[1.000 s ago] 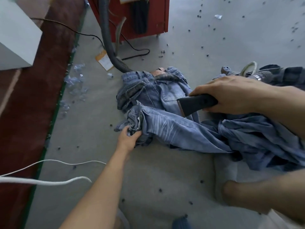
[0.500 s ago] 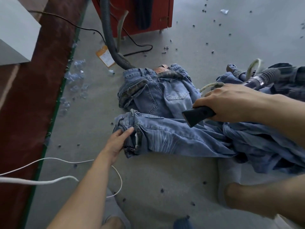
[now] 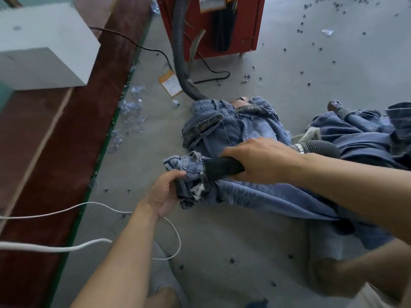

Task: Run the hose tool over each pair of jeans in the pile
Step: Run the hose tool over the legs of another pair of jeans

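A pair of light blue jeans (image 3: 255, 196) lies across the grey floor, waistband to the left. My left hand (image 3: 163, 193) grips that waistband end. My right hand (image 3: 260, 160) is closed around the hose tool (image 3: 222, 168), whose black nozzle presses on the jeans near the waistband. Its ribbed grey hose (image 3: 320, 147) trails off to the right. A second pair of jeans (image 3: 231, 127) lies flat just behind. A darker blue pile of jeans (image 3: 360, 134) sits at the right.
A red machine (image 3: 211, 25) stands at the back with a thick grey hose (image 3: 180, 63) running down to the floor. A white box (image 3: 44, 45) rests on a brown strip at the left. White cords (image 3: 89, 205) cross the floor near my left arm. Small dark bits litter the floor.
My left hand went from resting open on the waistband to gripping it and bunching the fabric. My right hand moved the nozzle left and down onto the waistband area.
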`<state>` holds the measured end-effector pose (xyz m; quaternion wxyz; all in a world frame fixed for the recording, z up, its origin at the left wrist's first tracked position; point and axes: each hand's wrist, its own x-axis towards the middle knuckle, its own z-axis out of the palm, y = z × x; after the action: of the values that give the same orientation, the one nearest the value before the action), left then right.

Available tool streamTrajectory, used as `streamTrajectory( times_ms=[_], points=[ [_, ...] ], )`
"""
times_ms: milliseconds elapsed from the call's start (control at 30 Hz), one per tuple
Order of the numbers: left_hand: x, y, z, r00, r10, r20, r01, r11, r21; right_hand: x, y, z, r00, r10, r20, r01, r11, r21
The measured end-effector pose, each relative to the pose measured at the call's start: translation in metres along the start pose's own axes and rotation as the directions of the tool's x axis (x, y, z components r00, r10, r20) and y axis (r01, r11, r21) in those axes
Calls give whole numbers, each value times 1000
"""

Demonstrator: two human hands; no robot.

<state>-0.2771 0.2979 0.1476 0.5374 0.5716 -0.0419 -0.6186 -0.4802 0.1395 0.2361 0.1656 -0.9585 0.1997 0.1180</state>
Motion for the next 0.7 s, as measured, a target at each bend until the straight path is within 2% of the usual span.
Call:
streamTrajectory(
  times_ms=[67,133,233,333,400,500,600,700],
  points=[
    [-14,15,-2,999,8,44,-6,999,-37,-3,1,-25,991,72,-110,-58,990,125],
    [-30,31,0,997,14,77,-12,1000,-23,-14,9,-47,972,134,-194,-101,980,170],
    [-55,52,8,987,-20,159,11,998,57,-38,20,-70,968,207,-141,-185,970,155],
    [-76,62,20,970,-73,234,35,986,162,-56,10,-70,985,172,-1,-170,978,117],
    [-86,63,25,962,-98,255,49,980,191,-59,-7,-59,995,103,21,-104,987,120],
    [-96,60,27,971,-97,220,62,985,162,-54,-25,-45,996,4,-88,11,986,168],
    [-99,60,25,974,-72,217,37,986,162,-54,-14,-52,977,44,-207,-6,983,181],
    [-99,59,26,972,-63,227,31,989,142,-71,7,-56,984,92,-155,-71,988,135]
  ],
)
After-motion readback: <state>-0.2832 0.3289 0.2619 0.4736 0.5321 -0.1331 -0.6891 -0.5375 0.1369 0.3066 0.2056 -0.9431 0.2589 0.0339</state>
